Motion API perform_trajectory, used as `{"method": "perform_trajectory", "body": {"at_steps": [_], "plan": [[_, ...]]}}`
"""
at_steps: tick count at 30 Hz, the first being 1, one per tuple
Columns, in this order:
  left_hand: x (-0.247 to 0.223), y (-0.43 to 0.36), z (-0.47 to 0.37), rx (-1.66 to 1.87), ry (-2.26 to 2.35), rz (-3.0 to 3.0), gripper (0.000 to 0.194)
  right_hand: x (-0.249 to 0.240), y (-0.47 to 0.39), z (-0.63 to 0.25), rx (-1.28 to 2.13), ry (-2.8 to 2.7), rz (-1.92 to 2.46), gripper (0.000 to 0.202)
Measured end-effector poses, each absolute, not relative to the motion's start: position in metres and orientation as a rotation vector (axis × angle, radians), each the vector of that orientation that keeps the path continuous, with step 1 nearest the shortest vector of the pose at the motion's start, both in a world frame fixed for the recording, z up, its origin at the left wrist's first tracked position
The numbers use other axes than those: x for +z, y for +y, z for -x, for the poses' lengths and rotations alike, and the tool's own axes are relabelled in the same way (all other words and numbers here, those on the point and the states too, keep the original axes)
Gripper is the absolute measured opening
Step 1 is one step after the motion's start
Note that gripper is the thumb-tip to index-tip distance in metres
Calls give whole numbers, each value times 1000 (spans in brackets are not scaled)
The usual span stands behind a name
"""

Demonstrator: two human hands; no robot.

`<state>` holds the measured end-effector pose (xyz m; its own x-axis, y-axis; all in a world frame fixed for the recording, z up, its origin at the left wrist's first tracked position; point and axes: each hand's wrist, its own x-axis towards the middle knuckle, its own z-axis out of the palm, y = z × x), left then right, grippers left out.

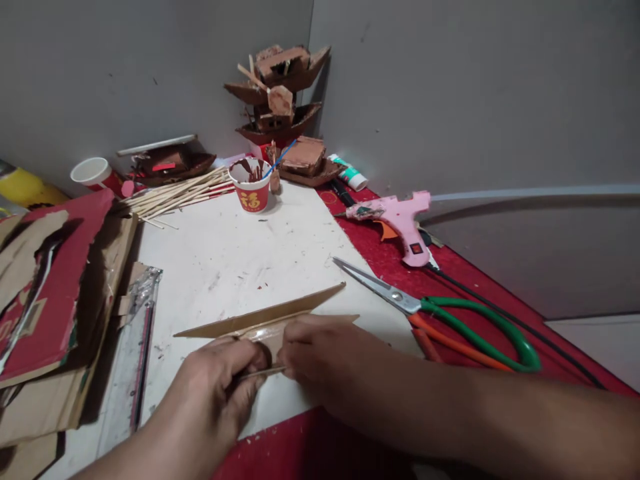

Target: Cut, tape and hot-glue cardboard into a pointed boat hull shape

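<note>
A small cardboard boat hull (pixel 280 311) with long pointed sides lies at the front of the white board (pixel 240 267). Clear shiny tape or glue shows along its inside. My left hand (pixel 225 373) pinches the near side of the hull, thumb below and fingers curled over it. Close beside it, my right hand (pixel 315 353) grips the same near side, its fingers bent and partly hiding the cardboard. The hull's far side stands up, apart from both hands.
Right of the board lie scissors (pixel 400 300) and a pink glue gun (pixel 407 223) with its black cord. Behind stand a paint-stained paper cup (pixel 253 193), wooden sticks (pixel 180 193) and stacked brown model boats (pixel 285 93). Cardboard scraps (pixel 55 287) and a clear ruler (pixel 130 367) occupy the left.
</note>
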<state>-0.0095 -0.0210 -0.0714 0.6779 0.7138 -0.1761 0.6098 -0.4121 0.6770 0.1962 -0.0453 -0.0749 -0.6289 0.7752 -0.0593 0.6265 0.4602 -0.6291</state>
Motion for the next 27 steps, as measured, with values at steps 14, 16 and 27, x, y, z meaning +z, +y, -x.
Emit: {"method": "perform_trajectory", "body": {"at_steps": [14, 16, 27], "plan": [[-67, -20, 18, 269, 885, -2179, 19, -66, -39, -208, 1012, -2326, 1317, 15], [-70, -21, 18, 292, 876, -2223, 18, -66, -40, -206, 987, -2379, 1334, 16], [-76, -24, 29, 386, 957, -2480, 17, -62, -39, -205, 971, -2387, 1418, 15]]}}
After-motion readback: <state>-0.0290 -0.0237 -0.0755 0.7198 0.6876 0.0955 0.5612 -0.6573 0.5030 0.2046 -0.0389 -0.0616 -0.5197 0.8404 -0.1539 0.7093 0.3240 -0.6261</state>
